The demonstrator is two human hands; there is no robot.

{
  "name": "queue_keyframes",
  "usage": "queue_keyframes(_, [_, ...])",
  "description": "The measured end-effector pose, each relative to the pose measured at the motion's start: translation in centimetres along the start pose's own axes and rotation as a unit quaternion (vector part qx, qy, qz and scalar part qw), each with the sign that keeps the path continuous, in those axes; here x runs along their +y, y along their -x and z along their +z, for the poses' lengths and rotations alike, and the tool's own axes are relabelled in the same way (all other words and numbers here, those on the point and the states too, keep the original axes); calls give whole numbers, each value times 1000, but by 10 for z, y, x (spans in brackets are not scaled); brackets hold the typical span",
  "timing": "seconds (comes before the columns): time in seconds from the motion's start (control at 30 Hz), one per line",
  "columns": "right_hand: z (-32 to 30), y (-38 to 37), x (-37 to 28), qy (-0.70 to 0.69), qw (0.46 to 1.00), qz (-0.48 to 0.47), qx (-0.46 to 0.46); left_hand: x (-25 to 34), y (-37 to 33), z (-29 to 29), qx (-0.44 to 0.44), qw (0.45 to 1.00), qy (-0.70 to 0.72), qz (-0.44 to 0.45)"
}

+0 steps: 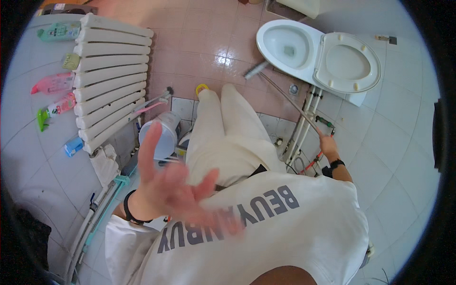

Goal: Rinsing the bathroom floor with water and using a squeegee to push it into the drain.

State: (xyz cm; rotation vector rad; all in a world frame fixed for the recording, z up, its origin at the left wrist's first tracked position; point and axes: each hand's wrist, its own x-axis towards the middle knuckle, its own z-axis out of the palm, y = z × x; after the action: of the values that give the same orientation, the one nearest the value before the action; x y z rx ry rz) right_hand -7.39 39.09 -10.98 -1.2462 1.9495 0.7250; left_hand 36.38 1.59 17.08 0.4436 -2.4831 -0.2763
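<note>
My left hand (178, 187) is raised in front of my chest, its fingers spread and blurred by motion, with nothing in them. My right hand (328, 147) is closed round the upper end of a long-handled floor brush (290, 101). The handle slants down to the pink tiled floor, where the pale brush head (256, 70) rests beside the base of the white toilet (304, 52). The toilet's lid and seat (349, 62) are raised, and water shows in the bowl.
A white radiator (114, 66) stands on the left, with a pink bottle (53, 84) and a green-topped spray bottle (56, 108) beside it. Near my legs is a white bucket (164, 137) with brushes (159, 99) by it. Pipes (304, 123) run along the right wall beside a floor drain (294, 89).
</note>
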Motion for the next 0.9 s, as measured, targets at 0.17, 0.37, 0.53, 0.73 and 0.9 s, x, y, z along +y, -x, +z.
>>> queue_keyframes(0.17, [-10,-73,-78,-45,991,-101,78,32,4,2,244,929,-252,115])
queue_keyframes(0.37, [-23,-126,-123,-23,986,-139,88,39,14,0,293,847,-439,61])
queue_keyframes(0.53, [15,-94,-47,-15,999,-43,-6,22,8,1,303,849,-418,115])
queue_keyframes(0.73, [1,-29,27,61,996,49,-53,2,-1,9,217,926,-255,176])
queue_keyframes(0.9, [0,2,41,40,997,35,-50,-21,2,-21,-52,979,-194,-17])
